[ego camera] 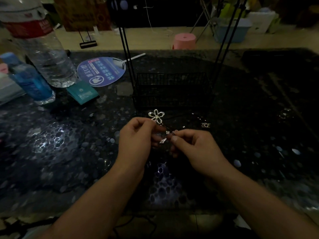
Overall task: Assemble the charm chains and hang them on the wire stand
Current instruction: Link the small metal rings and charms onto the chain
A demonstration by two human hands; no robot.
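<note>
My left hand (136, 137) and my right hand (193, 149) meet over the dark table, both pinching a thin black charm chain (170, 132) with small silver charms; one pointed charm (163, 140) dangles between my thumbs. A silver flower charm (156, 115) lies just beyond my left fingers. To the right, a tiny camera charm (205, 125) rests on the table. The black wire stand (172, 90), with a mesh basket base and tall uprights, stands right behind the charms.
At left stand a large clear water bottle (50, 56), a small blue bottle (32, 83), a teal packet (82, 94) and a round blue hand fan (101, 71). A pink stool (184, 41) and a blue bin (231, 31) sit on the floor beyond the table.
</note>
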